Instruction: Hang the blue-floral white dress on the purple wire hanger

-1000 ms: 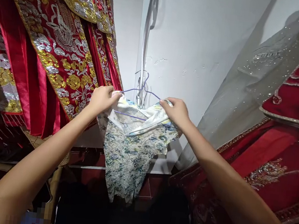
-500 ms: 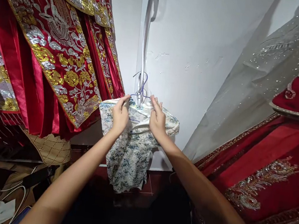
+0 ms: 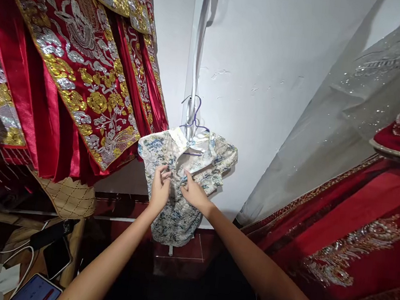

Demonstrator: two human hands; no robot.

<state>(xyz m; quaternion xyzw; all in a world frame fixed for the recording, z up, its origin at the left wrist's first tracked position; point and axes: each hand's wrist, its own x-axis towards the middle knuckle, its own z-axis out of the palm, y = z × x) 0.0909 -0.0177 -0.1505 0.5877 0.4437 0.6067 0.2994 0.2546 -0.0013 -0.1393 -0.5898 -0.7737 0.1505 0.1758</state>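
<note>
While floral shirt [image 3: 177, 220] hangs on purple hanger [image 3: 195, 121], right hand [image 3: 193, 194] pinches its front; left hand [image 3: 160, 192] half-curled alongside, grip unclear

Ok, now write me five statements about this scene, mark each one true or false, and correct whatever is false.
1. The left hand and the right hand are both at the front of the floral short-sleeved top. True.
2. The top is folded flat. False: it hangs from a purple hanger.
3. A red garment with gold and silver embroidery hangs on the picture's left side. True.
4. The background behind the top is bright green. False: it is a white wall.
5. A phone with its screen lit lies at the picture's lower left. True.
</note>
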